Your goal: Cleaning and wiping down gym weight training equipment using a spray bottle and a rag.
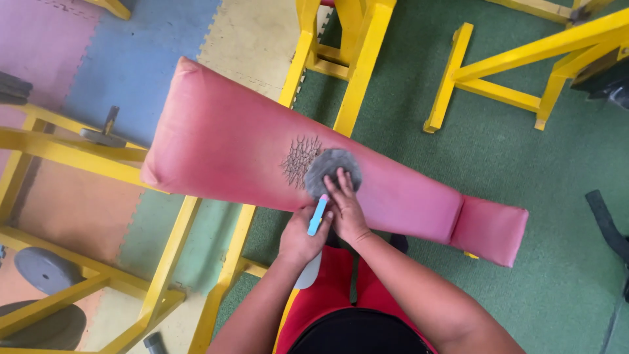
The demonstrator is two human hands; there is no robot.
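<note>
Head view looks straight down on a long pink padded bench (223, 147) set on a yellow frame (164, 275), with green carpet (524, 196) to one side and coloured foam floor tiles (137, 59) to the other. Near the middle of the pad lies a patch of cracked, worn covering (300, 159), and touching its edge sits a round grey patch (331, 169). The right hand (347, 210) lies flat on that disc, fingers spread and pressing down on its lower part. The left hand (300, 239) is closed around a slim light-blue tool (318, 214), whose tip points at the disc's lower rim; what kind of tool it is cannot be told. By the look of it, the step in hand is fixing the grey disc over the damaged spot, and it seems only partly done, since much of the cracking lies uncovered beside the disc. A next move would call for steady downward pressure from the right hand so the disc does not slide, and careful work along its edge with the tool.
</note>
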